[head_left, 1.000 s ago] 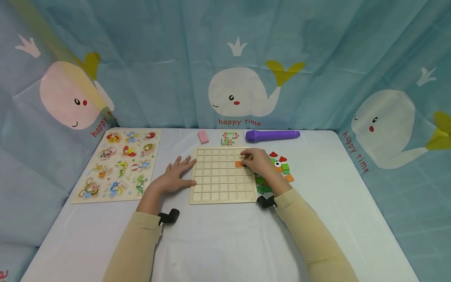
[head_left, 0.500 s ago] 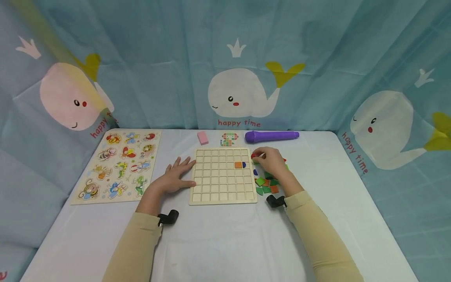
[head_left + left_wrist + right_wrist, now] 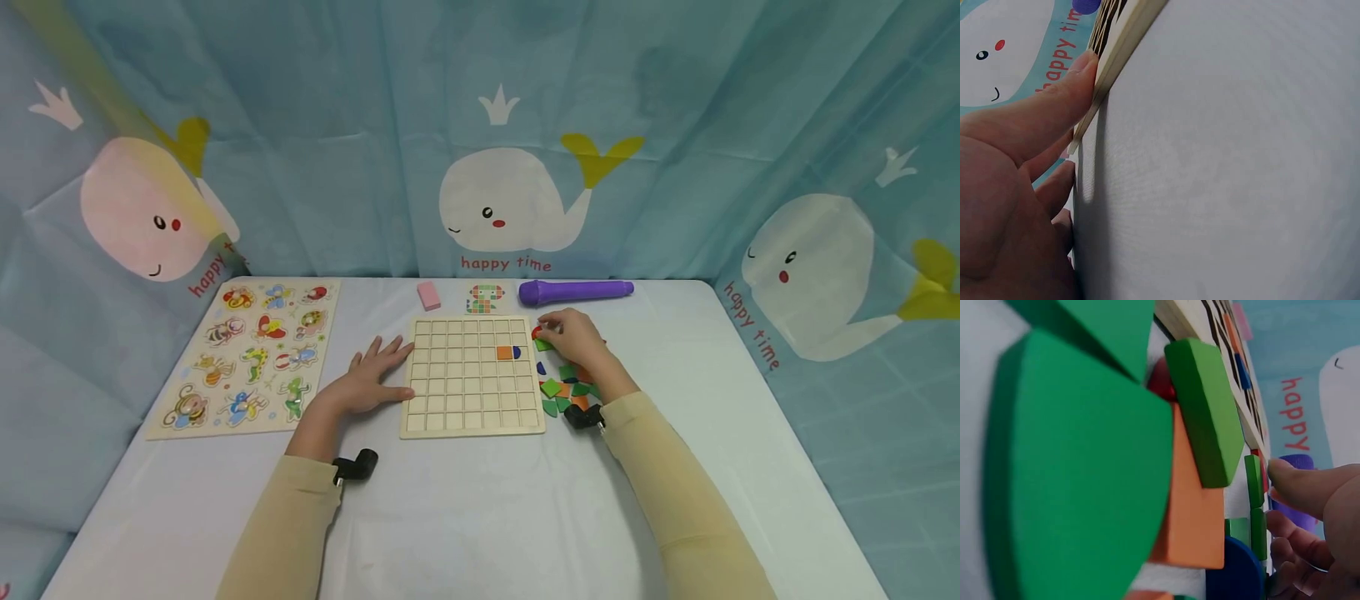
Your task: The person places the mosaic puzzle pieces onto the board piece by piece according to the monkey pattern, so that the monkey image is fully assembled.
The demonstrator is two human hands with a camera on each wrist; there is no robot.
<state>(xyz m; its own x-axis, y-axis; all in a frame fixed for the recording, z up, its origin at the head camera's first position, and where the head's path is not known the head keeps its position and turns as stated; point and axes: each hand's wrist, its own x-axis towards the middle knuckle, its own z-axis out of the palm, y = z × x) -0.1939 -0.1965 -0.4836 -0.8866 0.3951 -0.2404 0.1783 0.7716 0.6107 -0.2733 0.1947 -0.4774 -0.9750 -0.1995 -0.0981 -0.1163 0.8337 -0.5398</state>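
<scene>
My left hand (image 3: pixel 371 379) lies with spread fingers at the left edge of the wooden grid board (image 3: pixel 452 422); in the left wrist view its thumb (image 3: pixel 1082 72) rests against the board's side. An orange square (image 3: pixel 505 353) and a blue half-round piece (image 3: pixel 517 353) sit side by side in the grid. Just right of the board's upper corner, my right hand (image 3: pixel 577 340) pinches a small red piece (image 3: pixel 536 332) at its fingertips. A green piece (image 3: pixel 543 344) lies right beneath them. The right wrist view shows the thumb (image 3: pixel 1288 478) against the red piece (image 3: pixel 1264 475).
Loose green, orange and blue pieces (image 3: pixel 551 388) are heaped right of the board. Behind it are a pink block (image 3: pixel 428 296), a small patterned card (image 3: pixel 485 298) and a purple microphone (image 3: pixel 576 292). An insect puzzle board (image 3: pixel 243 358) lies at the left.
My right hand has moved off the grid to the loose pieces on the right, leaving the blue half-round piece beside the orange square. The left hand has stayed at the board's edge.
</scene>
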